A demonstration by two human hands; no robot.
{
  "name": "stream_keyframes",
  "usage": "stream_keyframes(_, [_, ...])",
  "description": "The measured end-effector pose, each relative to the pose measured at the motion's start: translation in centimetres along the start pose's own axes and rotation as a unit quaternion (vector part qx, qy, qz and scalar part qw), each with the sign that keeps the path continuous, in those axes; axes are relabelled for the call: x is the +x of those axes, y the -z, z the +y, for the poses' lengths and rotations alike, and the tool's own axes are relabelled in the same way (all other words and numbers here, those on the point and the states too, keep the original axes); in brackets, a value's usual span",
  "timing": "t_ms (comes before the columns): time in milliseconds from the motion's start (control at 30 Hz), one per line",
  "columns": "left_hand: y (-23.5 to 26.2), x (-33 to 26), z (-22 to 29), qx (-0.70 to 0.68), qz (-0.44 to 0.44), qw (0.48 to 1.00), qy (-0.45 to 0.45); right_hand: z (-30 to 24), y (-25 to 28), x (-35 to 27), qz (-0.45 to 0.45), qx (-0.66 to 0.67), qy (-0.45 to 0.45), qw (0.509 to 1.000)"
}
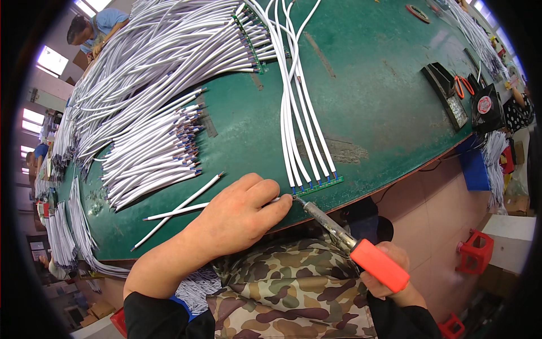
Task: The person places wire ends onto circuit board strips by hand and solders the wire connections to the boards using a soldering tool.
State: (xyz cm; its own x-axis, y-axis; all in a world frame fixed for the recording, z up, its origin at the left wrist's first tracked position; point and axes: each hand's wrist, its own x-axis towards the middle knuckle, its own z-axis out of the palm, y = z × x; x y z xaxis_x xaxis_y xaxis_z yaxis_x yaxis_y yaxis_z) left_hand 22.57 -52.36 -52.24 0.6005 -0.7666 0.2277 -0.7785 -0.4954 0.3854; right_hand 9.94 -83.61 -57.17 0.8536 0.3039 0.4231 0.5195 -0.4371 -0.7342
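Observation:
My left hand pinches a short white cable, its stripped end at the left end of a narrow green circuit board strip. Several white cables run from this strip toward the far side of the table. In my right hand is a soldering iron with a red handle, gripped with the fingers closed around it. The iron's tip meets the strip's left end, close to my left fingertips; the exact contact is too small to make out. Another loose white cable crosses the held one.
A pile of short white cables lies to the left. Behind it are long cables with another green board strip. To the right sit a black tray, orange-handled scissors and a small fan. A person works far left.

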Motion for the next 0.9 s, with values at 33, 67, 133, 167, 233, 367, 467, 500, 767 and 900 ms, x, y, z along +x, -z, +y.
stream_keyframes(33, [0.0, 0.0, 0.0, 0.001, -0.002, 1.000, 0.001, 0.1, -0.2, 0.0, 0.023, -0.004, 0.008, 1.000])
stream_keyframes(67, [0.0, 0.0, 0.0, 0.001, -0.002, 1.000, 0.000, 0.1, -0.3, -0.1, 0.046, -0.007, 0.017, 0.999])
stream_keyframes(133, [0.0, -0.1, 0.0, -0.001, -0.001, 1.000, 0.002, 0.2, 0.3, -0.4, 0.015, 0.004, -0.001, 1.000])
stream_keyframes(167, [0.0, -0.1, -0.1, -0.001, 0.000, 1.000, 0.002, 0.2, 0.6, -0.5, -0.015, 0.015, -0.019, 1.000])
stream_keyframes(233, [0.0, 0.0, -0.1, 0.000, -0.004, 1.000, 0.000, 0.0, 0.3, -0.2, 0.004, 0.027, -0.020, 0.999])
stream_keyframes(367, [0.0, 0.0, 0.0, 0.001, -0.001, 1.000, -0.001, 0.0, 0.1, -0.1, 0.015, 0.006, -0.008, 1.000])
stream_keyframes(467, [0.0, -0.1, 0.0, 0.004, -0.001, 1.000, 0.002, 0.0, 0.3, 0.0, -0.009, -0.015, -0.006, 1.000])
stream_keyframes(500, [0.0, 0.0, 0.0, 0.003, -0.001, 1.000, 0.001, 0.0, 0.2, 0.0, -0.008, -0.015, -0.006, 1.000])
stream_keyframes(767, [0.0, 0.0, -0.1, 0.002, 0.004, 1.000, 0.000, 0.5, -0.1, -0.3, 0.014, 0.003, 0.029, 0.999])
stream_keyframes(900, [0.0, 0.2, 0.0, 0.002, 0.002, 1.000, 0.003, 0.9, 0.1, -0.4, 0.022, 0.020, 0.052, 0.998])
